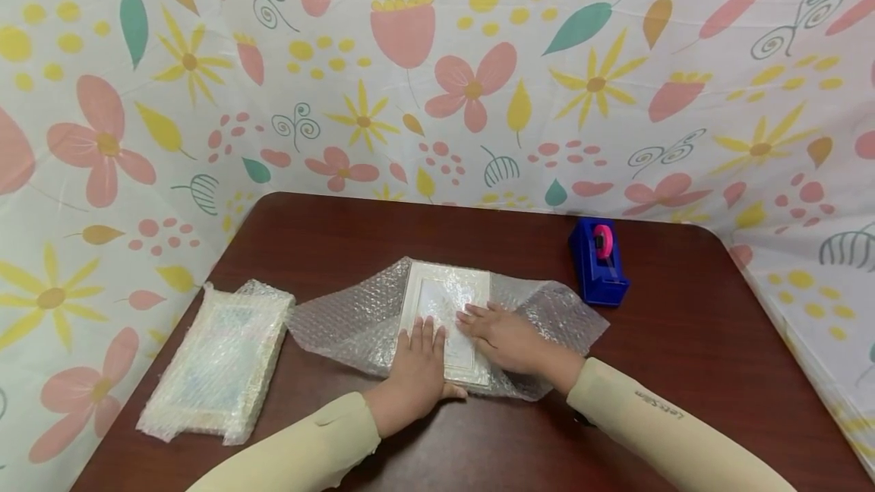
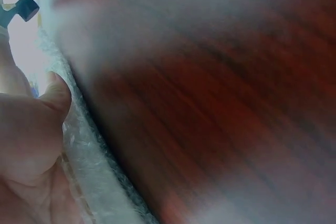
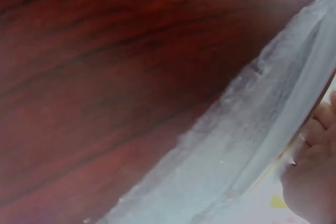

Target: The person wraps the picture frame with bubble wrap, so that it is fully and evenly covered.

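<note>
A white picture frame (image 1: 447, 279) lies on a sheet of bubble wrap (image 1: 349, 317) in the middle of the table, with wrap spreading out to its left and right. Over the frame's lower left part rests my left hand (image 1: 417, 363), fingers straight and thumb at the bottom edge. My right hand (image 1: 506, 336) lies flat across the frame's right side, fingers extended onto its front. In the left wrist view the left thumb (image 2: 56, 95) shows beside the wrapped edge. The right wrist view catches part of the right hand (image 3: 315, 166) by the bubble wrap (image 3: 210, 150).
A bubble-wrapped package (image 1: 222, 363), with a frame-like shape inside, lies at the table's left side. At the back right stands a blue tape dispenser (image 1: 598, 264) with a pink core. A flower-printed cloth (image 1: 472, 89) hangs behind the brown table (image 1: 683, 340).
</note>
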A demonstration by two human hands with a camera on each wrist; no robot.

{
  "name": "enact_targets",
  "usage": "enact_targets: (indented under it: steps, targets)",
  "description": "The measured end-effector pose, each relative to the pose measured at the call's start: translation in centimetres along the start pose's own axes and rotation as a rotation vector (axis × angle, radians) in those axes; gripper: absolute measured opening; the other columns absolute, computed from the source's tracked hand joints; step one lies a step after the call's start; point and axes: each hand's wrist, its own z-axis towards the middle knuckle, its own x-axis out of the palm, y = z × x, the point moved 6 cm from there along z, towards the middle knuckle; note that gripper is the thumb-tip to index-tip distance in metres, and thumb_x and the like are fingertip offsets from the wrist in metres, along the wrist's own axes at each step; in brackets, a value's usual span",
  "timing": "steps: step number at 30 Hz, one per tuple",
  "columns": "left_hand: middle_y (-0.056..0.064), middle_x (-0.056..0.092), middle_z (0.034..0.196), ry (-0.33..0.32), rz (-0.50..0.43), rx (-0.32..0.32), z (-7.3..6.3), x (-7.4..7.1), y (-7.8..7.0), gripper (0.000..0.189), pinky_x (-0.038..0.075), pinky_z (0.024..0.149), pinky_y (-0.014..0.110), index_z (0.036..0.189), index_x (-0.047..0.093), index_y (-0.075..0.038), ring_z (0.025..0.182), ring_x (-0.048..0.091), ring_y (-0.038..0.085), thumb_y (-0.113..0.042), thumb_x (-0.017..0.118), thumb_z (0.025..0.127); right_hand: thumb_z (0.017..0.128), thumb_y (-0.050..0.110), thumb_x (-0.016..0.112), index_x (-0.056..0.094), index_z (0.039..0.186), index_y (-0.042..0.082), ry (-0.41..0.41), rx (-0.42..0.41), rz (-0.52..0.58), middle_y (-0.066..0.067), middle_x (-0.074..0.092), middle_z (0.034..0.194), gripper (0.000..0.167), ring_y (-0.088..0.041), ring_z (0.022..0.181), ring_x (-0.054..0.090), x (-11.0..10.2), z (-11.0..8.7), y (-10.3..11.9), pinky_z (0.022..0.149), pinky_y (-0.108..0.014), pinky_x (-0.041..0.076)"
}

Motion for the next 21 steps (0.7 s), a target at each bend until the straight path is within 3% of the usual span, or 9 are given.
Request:
enact_targets:
  steps: [5,10,13,16,21]
  targets:
    - [0.015,0.045,0.161,-0.039,-0.036,0.015,-0.1,0.1,0.0,0.104,0.04,0.121,0.046,0.156,0.042,-0.008,0.151,0.043,0.031,-0.083,0.048,0.084,0.105,0.04,0.05,0.054,0.146,0.0,0.109,0.045,-0.027,-0.015,0.052,0.155,0.058,-0.037,0.148,0.046,0.2,-0.5,0.4,0.121,-0.06,0.035]
    - [0.017,0.044,0.161,-0.067,-0.022,0.046,-0.4,0.1,-0.2,0.099,0.041,0.12,0.046,0.162,0.031,-0.021,0.151,0.043,0.032,-0.084,0.043,0.086,0.096,0.057,0.06,0.049,0.15,0.001,0.157,0.073,-0.067,-0.016,0.045,0.161,0.079,-0.037,0.151,0.041,0.3,-1.0,0.8,0.122,-0.058,0.034]
    - [0.019,0.044,0.161,-0.078,-0.012,0.066,-0.6,0.0,-0.2,0.094,0.042,0.119,0.047,0.162,0.033,-0.026,0.15,0.043,0.034,-0.083,0.042,0.088,0.094,0.059,0.062,0.048,0.151,0.002,0.16,0.087,-0.067,-0.015,0.044,0.162,0.082,-0.036,0.151,0.041,0.4,-1.2,0.8,0.123,-0.058,0.034]
    - [0.021,0.045,0.16,-0.096,-0.041,0.072,-0.7,0.1,-0.2,0.09,0.042,0.119,0.049,0.159,0.039,-0.025,0.15,0.044,0.037,-0.081,0.046,0.088,0.094,0.057,0.062,0.048,0.152,0.002,0.15,0.082,-0.055,-0.015,0.045,0.161,0.081,-0.036,0.151,0.042,0.4,-1.2,0.9,0.122,-0.058,0.034]
    - [0.02,0.036,0.165,-0.132,-0.178,0.082,-0.9,0.1,0.0,0.089,0.039,0.119,0.057,0.157,0.043,-0.019,0.151,0.037,0.044,-0.072,0.058,0.088,0.097,0.053,0.061,0.049,0.15,0.002,0.136,0.068,-0.046,-0.014,0.047,0.159,0.075,-0.036,0.15,0.043,0.3,-1.0,0.7,0.122,-0.059,0.035]
